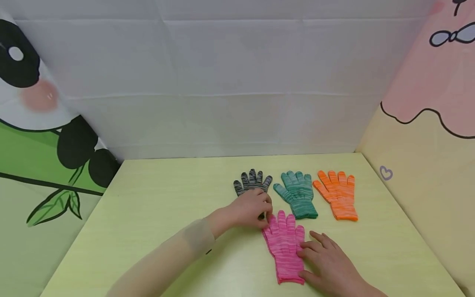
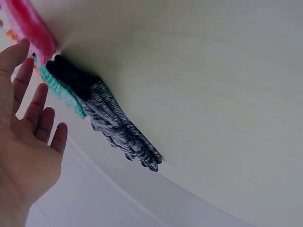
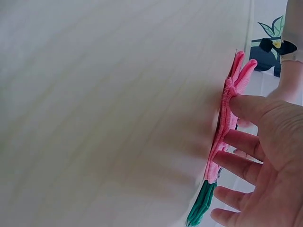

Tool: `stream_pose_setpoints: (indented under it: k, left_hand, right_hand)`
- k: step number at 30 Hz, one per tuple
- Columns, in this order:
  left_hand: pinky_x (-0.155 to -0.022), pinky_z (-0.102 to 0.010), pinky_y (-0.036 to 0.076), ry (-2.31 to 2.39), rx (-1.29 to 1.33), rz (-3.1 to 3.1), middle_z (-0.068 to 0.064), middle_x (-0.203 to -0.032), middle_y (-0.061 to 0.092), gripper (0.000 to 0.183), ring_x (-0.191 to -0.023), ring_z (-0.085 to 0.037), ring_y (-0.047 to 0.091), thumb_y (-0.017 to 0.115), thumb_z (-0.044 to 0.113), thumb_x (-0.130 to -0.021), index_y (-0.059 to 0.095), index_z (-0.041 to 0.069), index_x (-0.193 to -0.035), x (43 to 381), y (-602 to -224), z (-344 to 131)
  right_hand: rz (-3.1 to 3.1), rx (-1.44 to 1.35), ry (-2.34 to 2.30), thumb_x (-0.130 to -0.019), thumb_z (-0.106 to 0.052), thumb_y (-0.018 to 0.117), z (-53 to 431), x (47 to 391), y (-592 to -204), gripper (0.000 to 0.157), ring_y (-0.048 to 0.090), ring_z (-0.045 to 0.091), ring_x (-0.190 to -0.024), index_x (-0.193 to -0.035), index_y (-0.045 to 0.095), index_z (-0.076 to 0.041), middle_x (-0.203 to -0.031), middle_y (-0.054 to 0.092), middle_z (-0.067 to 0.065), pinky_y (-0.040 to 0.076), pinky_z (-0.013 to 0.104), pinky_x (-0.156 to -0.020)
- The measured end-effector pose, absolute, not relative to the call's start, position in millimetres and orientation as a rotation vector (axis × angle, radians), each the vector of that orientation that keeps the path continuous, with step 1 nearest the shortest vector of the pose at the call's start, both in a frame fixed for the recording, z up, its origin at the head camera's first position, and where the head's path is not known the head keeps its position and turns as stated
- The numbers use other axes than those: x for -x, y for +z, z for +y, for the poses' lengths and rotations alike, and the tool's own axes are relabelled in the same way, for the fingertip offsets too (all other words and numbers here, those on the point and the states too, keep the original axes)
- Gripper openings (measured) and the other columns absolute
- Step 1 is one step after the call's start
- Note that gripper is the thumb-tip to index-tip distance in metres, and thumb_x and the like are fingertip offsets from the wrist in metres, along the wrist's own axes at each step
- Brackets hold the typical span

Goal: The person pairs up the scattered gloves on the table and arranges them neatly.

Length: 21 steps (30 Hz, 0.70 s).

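A pink knitted glove (image 1: 285, 247) lies nearest on the table, fingers pointing to the far side. My right hand (image 1: 330, 262) touches its right edge with spread fingers, and the right wrist view shows the fingertips and thumb along the pink glove (image 3: 226, 123). At the pink glove's upper left is my left hand (image 1: 250, 208), its fingers loosely bent. This hand covers the lower part of a black-and-grey glove (image 1: 252, 180). In the left wrist view the left hand (image 2: 35, 146) has its palm showing, beside the black cuff of the black-and-grey glove (image 2: 118, 123).
A green glove (image 1: 298, 196) and an orange glove (image 1: 338, 196) lie to the right of the black-and-grey one, in a back row. The pale yellow table (image 1: 167, 189) meets a white sheet (image 1: 237, 115) behind. Printed cartoon panels flank both sides.
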<state>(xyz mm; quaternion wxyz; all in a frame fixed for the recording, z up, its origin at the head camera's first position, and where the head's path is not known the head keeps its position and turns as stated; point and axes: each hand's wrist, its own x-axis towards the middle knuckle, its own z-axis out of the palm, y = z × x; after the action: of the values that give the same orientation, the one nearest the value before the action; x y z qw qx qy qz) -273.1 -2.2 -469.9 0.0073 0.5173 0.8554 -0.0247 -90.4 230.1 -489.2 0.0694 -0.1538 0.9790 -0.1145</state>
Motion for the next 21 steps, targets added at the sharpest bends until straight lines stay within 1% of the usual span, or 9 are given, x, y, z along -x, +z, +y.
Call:
stream_pose_setpoints:
  k: [2,5,9,11,13,15,18,21]
  left_hand:
    - [-0.106,-0.038,0.041,-0.127,-1.686,2.673,0.006,-0.123,0.062,0.012,-0.121,-0.018,0.049,0.071,0.043,-0.093,0.070,0.032,-0.095,268.6,-472.4,-7.5]
    - [-0.109,-0.037,0.040,-0.184,-1.768,2.685,0.006,-0.123,0.063,0.017,-0.121,-0.019,0.051,0.070,0.041,-0.094,0.073,0.030,-0.107,260.3,-473.6,-13.0]
    - [-0.111,-0.036,0.038,-0.169,-1.888,2.627,0.007,-0.127,0.063,0.027,-0.122,-0.018,0.052,0.065,0.039,-0.097,0.071,0.031,-0.121,244.4,-472.9,-19.8]
    - [-0.112,-0.036,0.038,-0.143,-1.952,2.542,0.009,-0.130,0.062,0.032,-0.124,-0.016,0.052,0.062,0.041,-0.098,0.068,0.032,-0.129,233.6,-472.9,-25.1]
    - [-0.113,-0.037,0.036,-0.117,-1.991,2.451,0.009,-0.136,0.059,0.040,-0.128,-0.016,0.051,0.058,0.045,-0.100,0.063,0.033,-0.138,221.7,-474.2,-31.5]
    - [-0.116,-0.039,0.033,-0.107,-2.011,2.375,0.008,-0.144,0.055,0.049,-0.135,-0.016,0.047,0.054,0.048,-0.101,0.054,0.034,-0.148,211.1,-476.5,-37.9]
    - [-0.121,-0.043,0.026,-0.089,-2.005,2.295,0.005,-0.157,0.044,0.058,-0.147,-0.020,0.035,0.046,0.056,-0.103,0.041,0.036,-0.157,198.7,-481.1,-46.5]
    - [-0.123,-0.048,0.020,-0.077,-1.977,2.239,0.003,-0.166,0.031,0.064,-0.153,-0.025,0.023,0.038,0.064,-0.103,0.028,0.041,-0.162,191.3,-484.9,-52.7]
  right_hand:
    - [2.952,0.461,-0.328,-0.080,-0.063,0.077,229.8,90.6,-489.4,0.056,0.041,0.036,-0.141,-0.120,0.076,-0.024,-0.127,0.067,-0.006,0.028,0.066,-0.114]
    - [2.954,0.457,-0.319,-0.080,-0.063,0.077,229.2,90.7,-490.0,0.055,0.041,0.036,-0.141,-0.120,0.076,-0.024,-0.127,0.067,-0.006,0.028,0.065,-0.114]
    - [2.949,0.461,-0.348,-0.081,-0.064,0.076,229.6,90.7,-490.5,0.056,0.040,0.037,-0.141,-0.120,0.075,-0.024,-0.128,0.066,-0.005,0.028,0.065,-0.115]
    - [2.956,0.470,-0.364,-0.082,-0.065,0.075,231.6,90.3,-490.9,0.055,0.040,0.037,-0.142,-0.120,0.075,-0.025,-0.129,0.066,-0.006,0.028,0.065,-0.115]
    - [2.981,0.463,-0.373,-0.083,-0.067,0.073,234.8,89.9,-491.5,0.055,0.039,0.036,-0.143,-0.120,0.074,-0.026,-0.131,0.065,-0.007,0.028,0.065,-0.114]
    - [3.018,0.454,-0.380,-0.084,-0.068,0.070,239.1,89.4,-492.0,0.056,0.036,0.035,-0.145,-0.123,0.073,-0.028,-0.137,0.062,-0.007,0.027,0.063,-0.116]
    - [3.058,0.449,-0.374,-0.086,-0.073,0.065,245.2,88.8,-491.8,0.066,0.027,0.034,-0.150,-0.134,0.068,-0.028,-0.149,0.053,-0.006,0.022,0.062,-0.118]
    - [3.042,0.491,-0.358,-0.087,-0.077,0.058,249.9,89.1,-491.2,0.079,0.018,0.036,-0.154,-0.148,0.058,-0.026,-0.160,0.043,-0.005,0.015,0.061,-0.120]
